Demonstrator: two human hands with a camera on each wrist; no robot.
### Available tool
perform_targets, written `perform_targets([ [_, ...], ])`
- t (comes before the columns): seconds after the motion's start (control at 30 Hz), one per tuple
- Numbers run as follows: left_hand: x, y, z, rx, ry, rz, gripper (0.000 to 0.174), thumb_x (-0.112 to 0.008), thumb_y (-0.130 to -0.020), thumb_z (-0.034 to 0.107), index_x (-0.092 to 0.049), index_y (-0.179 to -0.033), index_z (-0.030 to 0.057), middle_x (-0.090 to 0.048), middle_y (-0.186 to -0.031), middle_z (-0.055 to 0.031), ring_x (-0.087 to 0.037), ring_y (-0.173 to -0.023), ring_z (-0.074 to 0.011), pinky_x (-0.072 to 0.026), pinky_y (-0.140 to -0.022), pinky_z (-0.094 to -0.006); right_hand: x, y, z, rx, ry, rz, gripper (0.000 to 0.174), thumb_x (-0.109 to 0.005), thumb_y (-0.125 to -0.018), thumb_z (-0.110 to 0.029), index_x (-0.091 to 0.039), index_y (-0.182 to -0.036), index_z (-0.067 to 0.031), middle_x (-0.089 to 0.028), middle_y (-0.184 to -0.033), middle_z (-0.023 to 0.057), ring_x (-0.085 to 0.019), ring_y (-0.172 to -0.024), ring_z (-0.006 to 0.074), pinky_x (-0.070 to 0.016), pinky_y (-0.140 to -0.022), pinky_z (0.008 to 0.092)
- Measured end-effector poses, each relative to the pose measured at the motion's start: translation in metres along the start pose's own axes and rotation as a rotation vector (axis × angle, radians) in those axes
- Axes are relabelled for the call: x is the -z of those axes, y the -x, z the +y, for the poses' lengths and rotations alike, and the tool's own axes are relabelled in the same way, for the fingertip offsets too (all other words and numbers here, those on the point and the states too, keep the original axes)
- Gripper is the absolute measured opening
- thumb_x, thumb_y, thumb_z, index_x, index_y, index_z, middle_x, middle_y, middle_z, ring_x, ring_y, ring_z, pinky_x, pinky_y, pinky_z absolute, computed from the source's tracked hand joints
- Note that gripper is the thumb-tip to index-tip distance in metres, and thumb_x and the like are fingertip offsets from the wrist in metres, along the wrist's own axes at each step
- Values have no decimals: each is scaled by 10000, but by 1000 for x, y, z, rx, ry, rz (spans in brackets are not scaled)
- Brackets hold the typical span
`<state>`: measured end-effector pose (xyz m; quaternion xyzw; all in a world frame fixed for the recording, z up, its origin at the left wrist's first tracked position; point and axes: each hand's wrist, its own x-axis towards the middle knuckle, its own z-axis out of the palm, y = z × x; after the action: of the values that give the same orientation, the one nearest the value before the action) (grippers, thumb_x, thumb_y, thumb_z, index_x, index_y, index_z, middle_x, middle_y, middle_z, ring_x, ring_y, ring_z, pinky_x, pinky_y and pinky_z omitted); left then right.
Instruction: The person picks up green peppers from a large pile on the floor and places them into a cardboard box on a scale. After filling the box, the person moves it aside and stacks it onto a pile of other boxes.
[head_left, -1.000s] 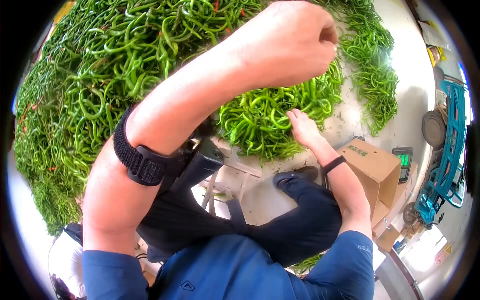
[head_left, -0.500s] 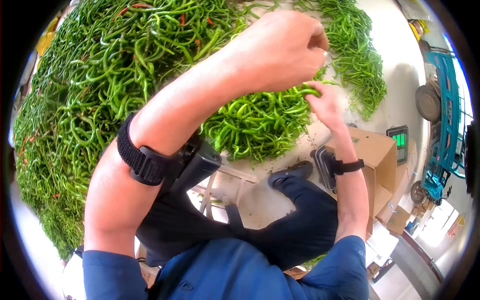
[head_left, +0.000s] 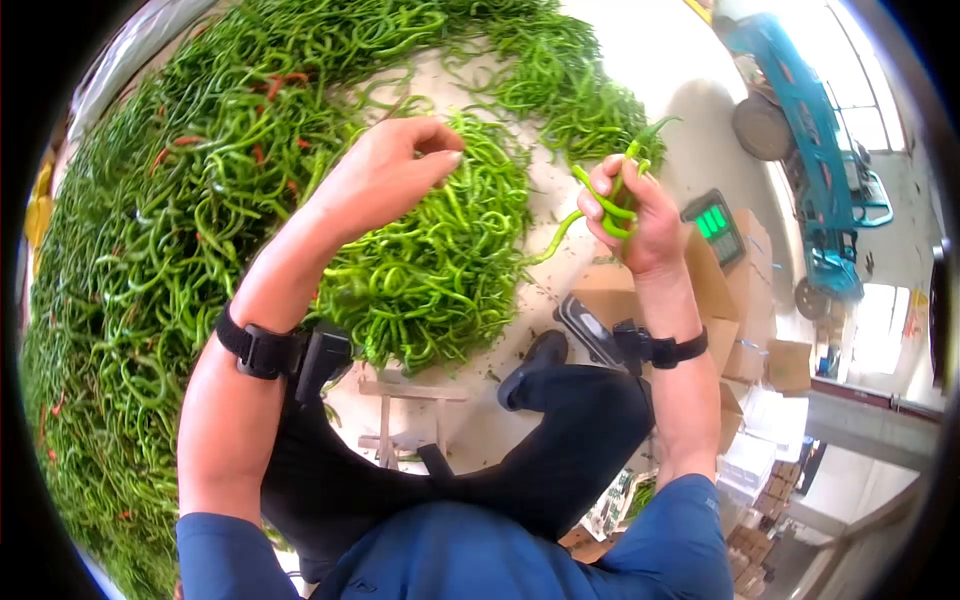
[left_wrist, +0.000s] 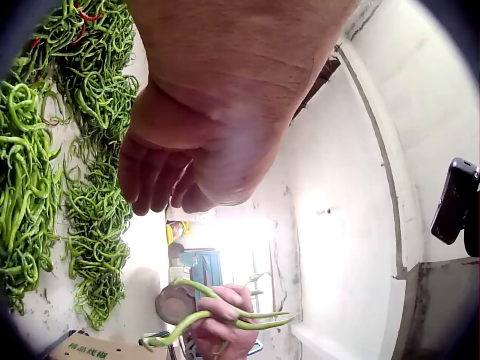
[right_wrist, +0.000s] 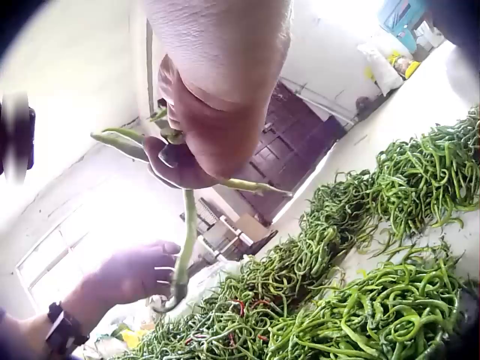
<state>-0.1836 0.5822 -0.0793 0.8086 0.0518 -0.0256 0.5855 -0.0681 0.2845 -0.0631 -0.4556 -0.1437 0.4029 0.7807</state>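
Note:
My right hand (head_left: 640, 215) is raised at the right in the head view, its fingers curled round several long green chili peppers (head_left: 618, 222). The peppers jut out on both sides of the fist; in the left wrist view their thin curved ends (left_wrist: 262, 324) show past the fingers. My left hand (head_left: 400, 165) hovers over the near heap of bright green chili peppers (head_left: 440, 280), its fingers loosely bent. Nothing shows between those fingers in the left wrist view, where the hand (left_wrist: 202, 150) hangs from above.
A far larger mound of green chilies with some red ones (head_left: 190, 220) spreads at the left, and a band of them (head_left: 560, 90) lies behind. To the right stand a cardboard box (head_left: 700, 270), a scale with a green display (head_left: 712, 225) and a blue cart (head_left: 810, 140). A small stool (head_left: 410, 392) is in front.
My right hand has left the heap and moved up and right with green chili peppers in its grip. The left hand has moved left and lower in the head view, which has itself turned.

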Motion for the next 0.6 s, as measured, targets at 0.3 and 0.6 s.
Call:
perform_targets([
  [0.3, -35, -9, 8, 7, 26, -97, 301, -630, -980, 203, -654, -1181, -19, -699, -979, -43, -630, -841, -98, -511, -738, -272, 27, 87, -57, 184, -116, 64, 257, -591, -1025, -290, -661, -1131, -66, -582, -950, 71, -565, -813, 238, -453, -501, 275],
  [0.6, -39, -9, 4, 20, 13, -109, 367, -622, -992, 246, -653, -1254, -9, -706, -1045, -53, -649, -899, -106, -514, -766, -264, 139, 236, -148, 64, 806, 851, 409, -618, -1005, -267, -584, -1342, -39, -670, -1015, 52, -677, -911, 206, -530, -685, 328],
])
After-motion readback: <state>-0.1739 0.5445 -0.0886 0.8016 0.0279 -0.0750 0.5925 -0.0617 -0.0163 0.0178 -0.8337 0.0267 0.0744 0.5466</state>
